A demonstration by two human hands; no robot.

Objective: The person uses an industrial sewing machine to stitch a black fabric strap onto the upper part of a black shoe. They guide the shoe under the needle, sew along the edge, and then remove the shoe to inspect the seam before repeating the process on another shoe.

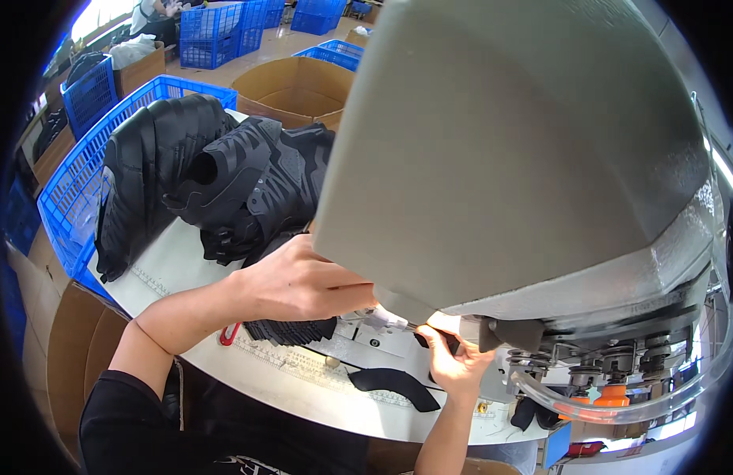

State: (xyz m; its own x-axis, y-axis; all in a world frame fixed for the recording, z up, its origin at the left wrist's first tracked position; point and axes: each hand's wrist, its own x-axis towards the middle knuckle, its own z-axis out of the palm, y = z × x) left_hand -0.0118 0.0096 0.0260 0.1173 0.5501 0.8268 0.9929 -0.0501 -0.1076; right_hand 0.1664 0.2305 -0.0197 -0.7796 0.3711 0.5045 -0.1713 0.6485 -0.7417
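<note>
A large grey sewing machine head (501,158) fills the right half of the view and hides part of the work. My left hand (303,281) reaches in under its left edge, fingers bent and pressed together; their tips are hidden. Beneath the head, my right hand (457,360) pinches a small black piece (439,342) between thumb and fingers. A curved black fabric strip (394,386) lies on the table nearer to me. A stack of black layered pieces (291,331) sits under my left forearm and hand.
Black shoe uppers (248,170) are heaped at the table's left, beside a blue plastic crate (74,190). Behind stands a round cardboard container (295,83). A white table (263,364) bears ruler markings. Tension discs and orange parts (612,394) jut from the machine at right.
</note>
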